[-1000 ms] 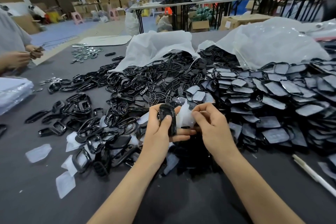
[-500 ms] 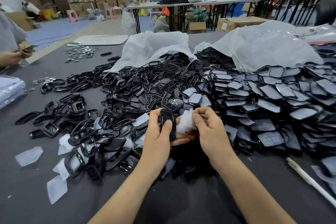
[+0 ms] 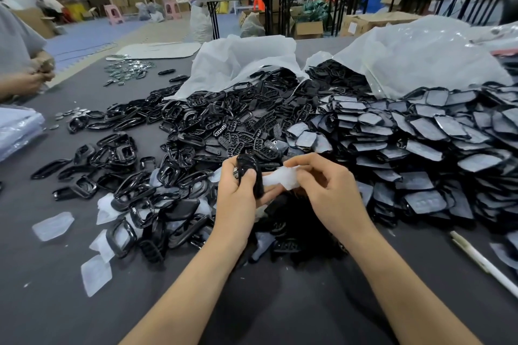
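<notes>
My left hand (image 3: pixel 238 190) grips a glossy black plastic shell (image 3: pixel 251 173), held upright with the thumb across its front. My right hand (image 3: pixel 325 187) pinches a clear protective film (image 3: pixel 280 176) that stretches from the shell toward the right. Both hands hover above a dark heap of black parts (image 3: pixel 297 230) at the middle of the grey table (image 3: pixel 280 302).
Black frames (image 3: pixel 179 154) spread across the left and middle. Film-covered flat pieces (image 3: pixel 420 137) are stacked on the right by clear bags (image 3: pixel 420 56). Peeled films (image 3: pixel 53 225) lie at the left. A white pen (image 3: pixel 485 263) lies right. Another person's hands (image 3: pixel 36 75) work at far left.
The film has been drawn further out to the right from the shell, and my right hand has shifted slightly right. My left hand keeps the shell in place.
</notes>
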`<state>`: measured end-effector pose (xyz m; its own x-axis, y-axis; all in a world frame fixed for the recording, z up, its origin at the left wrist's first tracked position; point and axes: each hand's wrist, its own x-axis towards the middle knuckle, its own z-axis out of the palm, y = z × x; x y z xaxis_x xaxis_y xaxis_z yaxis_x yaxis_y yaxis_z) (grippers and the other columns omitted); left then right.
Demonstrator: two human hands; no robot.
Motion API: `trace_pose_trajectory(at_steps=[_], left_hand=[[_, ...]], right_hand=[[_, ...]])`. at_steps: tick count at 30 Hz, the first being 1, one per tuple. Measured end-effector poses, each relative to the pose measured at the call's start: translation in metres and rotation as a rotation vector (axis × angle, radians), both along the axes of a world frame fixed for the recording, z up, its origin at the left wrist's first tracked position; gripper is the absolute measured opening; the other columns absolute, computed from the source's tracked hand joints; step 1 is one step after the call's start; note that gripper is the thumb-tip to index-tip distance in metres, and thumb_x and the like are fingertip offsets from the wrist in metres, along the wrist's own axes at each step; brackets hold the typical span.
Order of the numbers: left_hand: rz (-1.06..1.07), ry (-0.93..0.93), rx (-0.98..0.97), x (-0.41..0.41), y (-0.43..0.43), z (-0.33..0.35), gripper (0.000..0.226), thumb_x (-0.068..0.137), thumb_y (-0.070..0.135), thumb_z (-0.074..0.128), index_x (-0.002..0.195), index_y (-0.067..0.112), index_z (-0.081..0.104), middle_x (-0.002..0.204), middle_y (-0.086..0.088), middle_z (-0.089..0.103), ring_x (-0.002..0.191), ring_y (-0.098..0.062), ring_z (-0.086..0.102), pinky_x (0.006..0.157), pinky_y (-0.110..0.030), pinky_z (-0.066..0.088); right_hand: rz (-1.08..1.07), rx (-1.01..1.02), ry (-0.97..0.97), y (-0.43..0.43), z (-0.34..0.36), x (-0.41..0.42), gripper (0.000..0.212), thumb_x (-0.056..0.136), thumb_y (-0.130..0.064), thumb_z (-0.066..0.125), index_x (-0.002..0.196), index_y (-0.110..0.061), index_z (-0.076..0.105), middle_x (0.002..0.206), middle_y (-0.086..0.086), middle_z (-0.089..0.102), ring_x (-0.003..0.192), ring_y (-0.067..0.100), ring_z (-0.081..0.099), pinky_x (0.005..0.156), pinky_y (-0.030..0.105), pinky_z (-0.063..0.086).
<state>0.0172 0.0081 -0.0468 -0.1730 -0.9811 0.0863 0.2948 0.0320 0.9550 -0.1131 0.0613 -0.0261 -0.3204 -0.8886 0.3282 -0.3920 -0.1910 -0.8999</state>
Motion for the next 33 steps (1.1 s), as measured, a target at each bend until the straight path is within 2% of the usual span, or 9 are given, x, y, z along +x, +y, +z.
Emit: trace_pose_trajectory(at_steps=[4,8,14,17,22,25,27,30,33], left_hand=[[0.049,-0.066,-0.008,0.003,-0.002,0.0,0.016,0.1,0.004,0.04,0.103,0.017,0.049,0.083,-0.004,0.057,0.068,-0.004,0.067,0.062,-0.021,0.055],[0.071,-0.174,-0.09,0.004,-0.003,0.0,0.02,0.099,0.006,0.041,0.095,0.024,0.05,0.064,0.015,0.057,0.062,0.0,0.059,0.059,-0.023,0.056],[0.069,-0.316,-0.275,0.002,0.004,0.003,0.017,0.092,0.026,0.043,0.101,0.04,0.048,0.071,0.007,0.066,0.073,-0.021,0.069,0.074,-0.051,0.059],[0.087,-0.382,-0.331,0.001,0.006,0.003,0.023,0.089,0.033,0.041,0.096,0.054,0.044,0.08,-0.008,0.068,0.078,-0.037,0.069,0.077,-0.058,0.055],[0.119,-0.44,-0.377,0.0,0.005,0.0,0.018,0.093,0.031,0.037,0.101,0.047,0.039,0.078,-0.008,0.067,0.072,-0.035,0.069,0.072,-0.053,0.057],[0.133,-0.431,-0.396,0.002,0.004,-0.001,0.026,0.101,0.015,0.037,0.1,0.041,0.039,0.069,-0.002,0.064,0.066,-0.018,0.073,0.063,-0.027,0.057],[0.112,-0.355,-0.334,0.003,0.004,0.002,0.03,0.103,0.01,0.033,0.099,0.039,0.039,0.07,-0.004,0.068,0.068,-0.014,0.073,0.063,-0.018,0.055],[0.167,-0.305,-0.307,0.005,0.003,0.008,0.028,0.104,0.011,0.032,0.102,0.038,0.039,0.089,-0.01,0.068,0.07,-0.017,0.074,0.063,-0.019,0.055],[0.221,-0.254,-0.322,0.009,0.004,0.014,0.029,0.104,0.013,0.032,0.103,0.041,0.039,0.108,0.005,0.067,0.058,-0.021,0.071,0.051,-0.024,0.054]], right_hand=[[0.066,-0.043,0.02,0.002,0.004,0.003,0.019,0.087,-0.008,0.064,0.092,-0.026,0.071,0.085,-0.006,0.065,0.072,0.007,0.061,0.068,0.018,0.05],[0.07,-0.048,0.091,0.002,0.003,0.002,0.02,0.083,-0.008,0.07,0.084,-0.028,0.07,0.088,-0.004,0.056,0.068,0.01,0.054,0.066,0.016,0.047],[0.012,-0.136,0.073,0.001,0.001,0.003,0.017,0.087,-0.007,0.066,0.083,-0.024,0.063,0.097,-0.01,0.06,0.093,0.005,0.056,0.085,0.019,0.043],[0.033,-0.152,0.076,0.001,-0.001,0.006,0.019,0.09,-0.005,0.06,0.087,-0.023,0.059,0.084,-0.011,0.065,0.081,0.003,0.059,0.077,0.016,0.044],[-0.068,-0.22,0.007,0.001,-0.002,0.005,0.017,0.095,-0.01,0.056,0.088,-0.026,0.056,0.075,-0.012,0.063,0.066,-0.002,0.056,0.063,0.007,0.041],[-0.151,-0.239,-0.165,0.002,0.003,-0.001,0.013,0.099,-0.018,0.05,0.09,-0.028,0.052,0.077,-0.011,0.067,0.058,-0.001,0.061,0.058,0.014,0.048],[-0.156,-0.225,-0.314,0.003,0.006,-0.002,0.013,0.1,-0.017,0.05,0.09,-0.025,0.052,0.079,-0.002,0.068,0.05,0.017,0.065,0.051,0.024,0.052],[-0.136,-0.18,-0.446,0.002,0.008,-0.002,0.013,0.098,-0.012,0.052,0.087,-0.018,0.054,0.073,-0.002,0.065,0.042,0.021,0.06,0.041,0.029,0.049],[-0.118,-0.147,-0.544,0.002,0.009,-0.004,0.012,0.095,-0.008,0.055,0.085,-0.014,0.057,0.069,-0.001,0.066,0.04,0.017,0.057,0.04,0.027,0.047]])
